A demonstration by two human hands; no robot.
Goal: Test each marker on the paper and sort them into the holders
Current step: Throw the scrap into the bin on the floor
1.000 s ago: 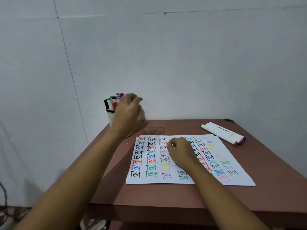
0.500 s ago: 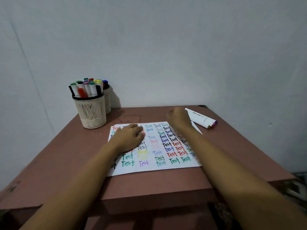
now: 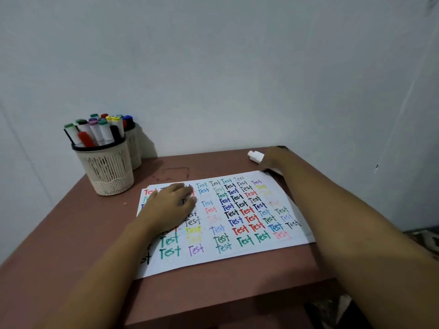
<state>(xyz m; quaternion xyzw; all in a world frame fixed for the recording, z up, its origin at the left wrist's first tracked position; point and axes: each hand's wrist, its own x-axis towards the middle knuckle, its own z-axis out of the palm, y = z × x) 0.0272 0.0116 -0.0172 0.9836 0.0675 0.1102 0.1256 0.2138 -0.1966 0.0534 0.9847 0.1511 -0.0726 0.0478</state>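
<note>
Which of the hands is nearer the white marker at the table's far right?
Right. The right hand is over the white marker, covering most of it; the left hand rests on the paper, off to its left.

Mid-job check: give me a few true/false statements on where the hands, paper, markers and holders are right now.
The left hand lies flat on the paper. True.
The right hand is writing on the paper. False: it is over a white marker on the table, beyond the paper's far right corner.
The front holder is empty. False: it is packed with capped markers.
The rear holder stands just behind the front one, at the table's far left. True.
</note>
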